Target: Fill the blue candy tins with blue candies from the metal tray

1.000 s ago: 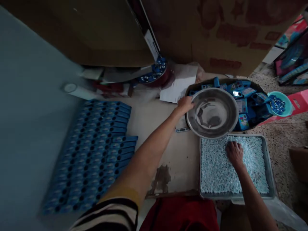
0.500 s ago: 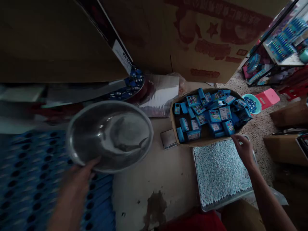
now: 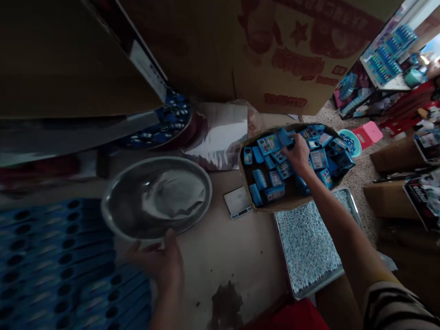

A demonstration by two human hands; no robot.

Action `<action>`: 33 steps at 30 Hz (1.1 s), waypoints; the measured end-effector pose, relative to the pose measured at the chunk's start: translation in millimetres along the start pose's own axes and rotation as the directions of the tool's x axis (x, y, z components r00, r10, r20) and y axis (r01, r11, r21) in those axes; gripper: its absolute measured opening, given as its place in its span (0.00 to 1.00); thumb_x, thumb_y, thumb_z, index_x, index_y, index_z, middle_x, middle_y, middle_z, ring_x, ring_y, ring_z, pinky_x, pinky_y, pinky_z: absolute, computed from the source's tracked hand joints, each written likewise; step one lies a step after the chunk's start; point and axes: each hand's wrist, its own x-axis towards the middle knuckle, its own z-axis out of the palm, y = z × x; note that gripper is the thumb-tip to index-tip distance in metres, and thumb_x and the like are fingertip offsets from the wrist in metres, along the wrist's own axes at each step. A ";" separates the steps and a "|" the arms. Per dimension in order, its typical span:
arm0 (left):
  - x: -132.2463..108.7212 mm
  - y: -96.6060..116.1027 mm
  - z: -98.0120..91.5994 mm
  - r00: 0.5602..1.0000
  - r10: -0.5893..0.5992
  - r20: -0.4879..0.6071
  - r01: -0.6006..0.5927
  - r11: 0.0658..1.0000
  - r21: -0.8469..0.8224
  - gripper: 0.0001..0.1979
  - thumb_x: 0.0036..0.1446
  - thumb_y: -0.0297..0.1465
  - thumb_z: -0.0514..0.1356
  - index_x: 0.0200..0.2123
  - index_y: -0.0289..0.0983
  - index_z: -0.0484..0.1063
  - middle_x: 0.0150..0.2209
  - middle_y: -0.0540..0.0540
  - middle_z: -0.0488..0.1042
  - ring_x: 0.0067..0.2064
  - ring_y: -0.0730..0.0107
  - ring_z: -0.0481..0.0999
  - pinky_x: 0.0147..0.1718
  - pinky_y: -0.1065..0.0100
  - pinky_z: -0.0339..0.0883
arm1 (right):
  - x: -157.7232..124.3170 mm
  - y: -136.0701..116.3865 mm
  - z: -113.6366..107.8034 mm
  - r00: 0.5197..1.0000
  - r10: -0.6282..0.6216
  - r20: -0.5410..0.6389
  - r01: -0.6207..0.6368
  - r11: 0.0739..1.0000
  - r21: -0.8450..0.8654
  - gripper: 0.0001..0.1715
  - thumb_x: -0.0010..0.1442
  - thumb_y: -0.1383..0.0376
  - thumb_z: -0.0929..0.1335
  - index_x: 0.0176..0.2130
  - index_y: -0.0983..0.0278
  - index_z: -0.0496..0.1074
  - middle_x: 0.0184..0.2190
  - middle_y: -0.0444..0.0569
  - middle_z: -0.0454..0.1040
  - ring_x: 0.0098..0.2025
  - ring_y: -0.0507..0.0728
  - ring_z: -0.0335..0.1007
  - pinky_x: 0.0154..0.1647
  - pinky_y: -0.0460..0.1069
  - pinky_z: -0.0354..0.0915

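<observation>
My left hand (image 3: 158, 261) is at the near rim of a shiny metal bowl (image 3: 156, 197) with no contents visible. Its thumb and fingers are spread; whether a fingertip still touches the rim I cannot tell. My right hand (image 3: 298, 153) reaches into a cardboard box (image 3: 247, 185) full of small blue printed boxes (image 3: 268, 145). Its fingers are closed on one small blue box (image 3: 283, 136), partly covered by the hand. Below my right forearm, a metal tray (image 3: 318, 288) holds a layer of small pale blue and white pellets (image 3: 305, 243).
A small flat scale (image 3: 238, 202) sits between bowl and cardboard box. Rows of blue boxes with dark round holes (image 3: 65, 256) fill the lower left. Large cartons (image 3: 275, 55) stand at the back, beside a container of blue wrapped pieces (image 3: 172, 119). A wet stain (image 3: 225, 302) marks the table.
My right hand has moved left from the tray's edge into the cardboard box, onto a small blue box. My left hand has come off its grip on the bowl's rim and opened.
</observation>
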 end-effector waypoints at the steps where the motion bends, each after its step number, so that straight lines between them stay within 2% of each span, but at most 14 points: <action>1: -3.8 15.7 6.2 0.997 0.046 -0.061 -0.047 0.999 -0.017 0.30 0.65 0.60 0.54 0.63 0.53 0.69 0.44 0.43 0.77 0.50 0.32 0.81 0.51 0.24 0.79 | -19.4 -2.6 -12.5 0.998 -0.058 0.027 0.057 0.998 0.041 0.28 0.62 0.64 0.73 0.60 0.63 0.69 0.57 0.60 0.80 0.60 0.70 0.74 0.67 0.66 0.70; 3: -3.2 63.5 29.4 0.956 0.265 -0.125 -0.276 0.957 -0.082 0.32 0.58 0.57 0.68 0.60 0.49 0.73 0.51 0.40 0.80 0.60 0.34 0.80 0.64 0.30 0.75 | -55.9 -11.9 -37.9 0.975 -0.165 0.149 0.144 0.979 0.143 0.31 0.61 0.64 0.75 0.61 0.61 0.71 0.55 0.59 0.81 0.56 0.70 0.75 0.63 0.67 0.72; 5: 6.7 124.7 64.1 0.805 0.593 0.026 -0.575 0.788 -0.219 0.33 0.56 0.50 0.73 0.62 0.45 0.76 0.63 0.35 0.79 0.69 0.34 0.76 0.73 0.35 0.67 | -78.8 -22.4 -61.3 0.920 -0.273 0.281 0.216 0.952 0.219 0.27 0.59 0.63 0.78 0.57 0.57 0.76 0.50 0.54 0.83 0.52 0.69 0.78 0.59 0.66 0.75; 6: 13.1 154.9 83.1 0.706 0.696 0.133 -0.639 0.707 -0.303 0.34 0.54 0.48 0.75 0.62 0.44 0.78 0.66 0.35 0.78 0.71 0.34 0.74 0.75 0.38 0.65 | -82.5 -25.6 -71.9 0.883 -0.327 0.338 0.249 0.935 0.254 0.25 0.58 0.62 0.79 0.55 0.55 0.78 0.48 0.51 0.84 0.50 0.68 0.79 0.57 0.64 0.76; 8: 24.3 203.4 118.3 0.539 0.740 0.401 -0.617 0.672 -0.410 0.30 0.49 0.45 0.78 0.54 0.44 0.83 0.58 0.38 0.84 0.64 0.36 0.81 0.69 0.43 0.73 | -73.2 -23.1 -90.4 0.817 -0.401 0.414 0.282 0.904 0.320 0.25 0.60 0.57 0.81 0.55 0.54 0.80 0.46 0.46 0.84 0.49 0.65 0.81 0.54 0.60 0.77; 10: 28.9 227.1 144.1 0.469 0.647 0.602 -0.500 0.756 -0.423 0.25 0.46 0.45 0.79 0.46 0.42 0.85 0.47 0.41 0.88 0.53 0.39 0.87 0.58 0.48 0.80 | -46.5 -5.2 -103.0 0.806 -0.407 0.429 0.268 0.898 0.349 0.29 0.65 0.54 0.79 0.62 0.55 0.78 0.50 0.47 0.84 0.50 0.64 0.81 0.54 0.59 0.77; 12: 26.0 226.9 158.5 0.512 0.546 0.663 -0.329 0.838 -0.436 0.25 0.44 0.46 0.79 0.43 0.40 0.85 0.42 0.43 0.88 0.47 0.43 0.88 0.51 0.51 0.82 | -13.5 25.9 -105.5 0.876 -0.313 0.368 0.229 0.940 0.254 0.30 0.68 0.60 0.76 0.66 0.61 0.75 0.57 0.56 0.81 0.57 0.69 0.77 0.61 0.65 0.73; 14: 18.4 213.4 163.5 0.608 0.475 0.636 -0.135 0.851 -0.507 0.28 0.44 0.46 0.79 0.47 0.39 0.84 0.45 0.43 0.88 0.48 0.46 0.88 0.50 0.53 0.82 | 13.4 60.6 -96.5 0.944 -0.144 0.296 0.175 0.981 -0.080 0.30 0.64 0.70 0.74 0.64 0.64 0.75 0.61 0.62 0.77 0.64 0.75 0.71 0.67 0.72 0.67; 16: 11.3 199.2 163.4 0.689 0.413 0.596 0.026 0.807 -0.590 0.31 0.45 0.47 0.79 0.50 0.39 0.83 0.48 0.42 0.88 0.48 0.49 0.88 0.51 0.53 0.83 | 26.5 87.8 -82.2 0.957 -0.053 0.284 0.143 0.941 -0.305 0.28 0.62 0.75 0.72 0.61 0.68 0.77 0.63 0.67 0.74 0.67 0.79 0.67 0.67 0.76 0.64; 19: 9.8 191.1 160.6 0.760 0.371 0.534 0.100 0.745 -0.659 0.31 0.48 0.48 0.77 0.52 0.39 0.81 0.49 0.41 0.88 0.50 0.51 0.88 0.55 0.53 0.83 | 21.0 102.2 -75.2 0.957 -0.110 0.270 0.204 0.914 -0.350 0.23 0.63 0.75 0.71 0.57 0.66 0.77 0.68 0.67 0.73 0.71 0.80 0.63 0.69 0.79 0.61; 23: 21.3 198.7 154.8 0.818 0.396 0.418 -0.006 0.732 -0.681 0.28 0.49 0.45 0.75 0.51 0.39 0.80 0.51 0.41 0.87 0.52 0.51 0.87 0.59 0.51 0.81 | -10.0 80.9 -113.7 0.903 -0.295 0.314 0.339 0.936 -0.095 0.24 0.66 0.69 0.72 0.60 0.60 0.78 0.62 0.58 0.79 0.62 0.71 0.73 0.65 0.68 0.68; 26: 20.0 203.8 146.4 0.839 0.400 0.369 -0.027 0.708 -0.706 0.25 0.52 0.43 0.73 0.51 0.40 0.77 0.53 0.41 0.85 0.53 0.53 0.86 0.59 0.54 0.81 | -39.7 53.4 -148.3 0.889 -0.308 0.339 0.268 0.950 0.159 0.24 0.62 0.57 0.78 0.56 0.58 0.80 0.52 0.51 0.82 0.48 0.64 0.78 0.51 0.58 0.73; 30: -17.7 203.5 131.3 0.905 0.342 0.254 -0.071 0.709 -0.701 0.23 0.54 0.44 0.74 0.47 0.42 0.72 0.46 0.46 0.83 0.47 0.58 0.84 0.55 0.57 0.82 | -90.7 19.1 -150.1 0.979 0.014 0.203 -0.063 0.969 0.237 0.20 0.59 0.50 0.79 0.43 0.58 0.76 0.35 0.43 0.77 0.38 0.59 0.73 0.43 0.55 0.69; 33: -63.5 202.0 125.3 0.916 0.367 0.159 -0.149 0.682 -0.716 0.30 0.57 0.50 0.75 0.55 0.42 0.70 0.55 0.41 0.81 0.56 0.54 0.84 0.63 0.53 0.78 | -133.3 -9.2 -122.4 0.966 0.220 0.138 -0.254 0.912 0.322 0.25 0.57 0.45 0.79 0.42 0.56 0.71 0.30 0.40 0.71 0.33 0.58 0.66 0.39 0.54 0.68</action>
